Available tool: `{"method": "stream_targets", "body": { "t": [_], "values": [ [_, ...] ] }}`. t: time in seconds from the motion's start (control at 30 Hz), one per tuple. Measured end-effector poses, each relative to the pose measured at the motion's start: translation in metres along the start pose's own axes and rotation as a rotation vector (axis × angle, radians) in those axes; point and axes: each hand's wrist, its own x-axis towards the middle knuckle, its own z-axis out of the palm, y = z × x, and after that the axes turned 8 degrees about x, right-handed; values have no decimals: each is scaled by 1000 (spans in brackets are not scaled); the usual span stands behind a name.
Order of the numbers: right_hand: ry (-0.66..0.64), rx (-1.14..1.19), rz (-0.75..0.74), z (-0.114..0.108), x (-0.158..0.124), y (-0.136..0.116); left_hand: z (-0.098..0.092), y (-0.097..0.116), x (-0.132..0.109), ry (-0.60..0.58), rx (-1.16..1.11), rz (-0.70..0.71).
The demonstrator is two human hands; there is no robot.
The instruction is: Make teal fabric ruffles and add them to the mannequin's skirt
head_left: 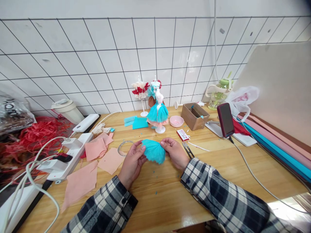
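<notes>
Between my hands a gathered, fan-shaped piece of turquoise crepe paper (154,151) is held up above the table. My left hand (133,160) pinches its left edge, and my right hand (175,152) pinches its upper right corner. Just beyond stands a small white dress-form mannequin (159,97) wearing a turquoise skirt (157,113) with peach ruffles below. Folded turquoise sheets (140,123) lie to its left. A pair of black-handled snips (188,150) rests beside my right wrist, near a small red-and-white box (182,135). A clear ring-shaped roll (125,147) is close to my left hand.
Peach sheets (81,183) and a white power strip (70,158) with cables occupy the left side. A pink bowl (176,121), a cardboard box (195,116) and a propped phone (225,119) stand to the right. Two more dressed mannequins (143,105) are by the tiled wall.
</notes>
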Motion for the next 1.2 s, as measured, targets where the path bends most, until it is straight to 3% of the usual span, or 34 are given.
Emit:
{"method": "stream_targets", "body": {
  "t": [0.13,0.37,0.47,0.77,1.0,1.1,1.2],
  "values": [
    [32,-16,-14,3,-1,0,7,-5,-3,-106,49,-48],
    [18,-5,-27,4,-2,0,13,-19,-2,-118,209,42],
    [5,-42,-47,1,0,0,11,-17,-2,-87,241,57],
    [-82,-99,-73,1,0,1,3,-5,0,29,37,24],
    [-182,-3,92,1,-5,-1,-2,-8,3,81,92,110],
    [-186,-87,23,-1,-2,1,-3,-7,3,71,178,126],
    [-187,-248,-75,-2,0,2,-5,-4,3,182,312,261]
  ]
}}
